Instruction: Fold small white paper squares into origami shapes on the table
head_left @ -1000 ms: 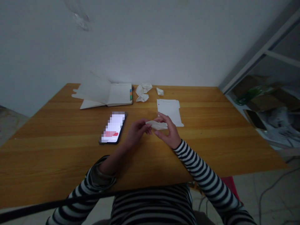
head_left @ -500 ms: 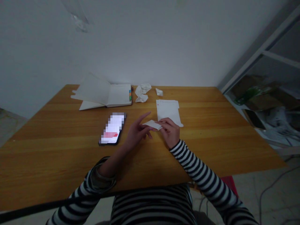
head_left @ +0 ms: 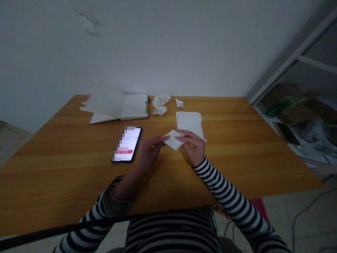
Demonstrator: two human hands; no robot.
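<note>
A small folded piece of white paper [head_left: 173, 140] is held just above the wooden table [head_left: 79, 165], in front of me at the middle. My left hand [head_left: 149, 151] pinches its left edge with closed fingers. My right hand [head_left: 194, 146] grips its right side, fingers curled over the top. Both wrists wear striped sleeves. A flat white sheet [head_left: 191, 123] lies just behind my right hand.
A lit phone [head_left: 127, 144] lies left of my left hand. An open notebook [head_left: 118, 105] sits at the back left, with crumpled paper [head_left: 160, 103] and a smaller scrap [head_left: 179, 103] beside it. A metal shelf with clutter [head_left: 297, 116] stands at the right.
The folded paper has turned from a narrow strip into a wider, flatter shape. My left index finger, stretched out half a second ago, has closed onto the paper's edge.
</note>
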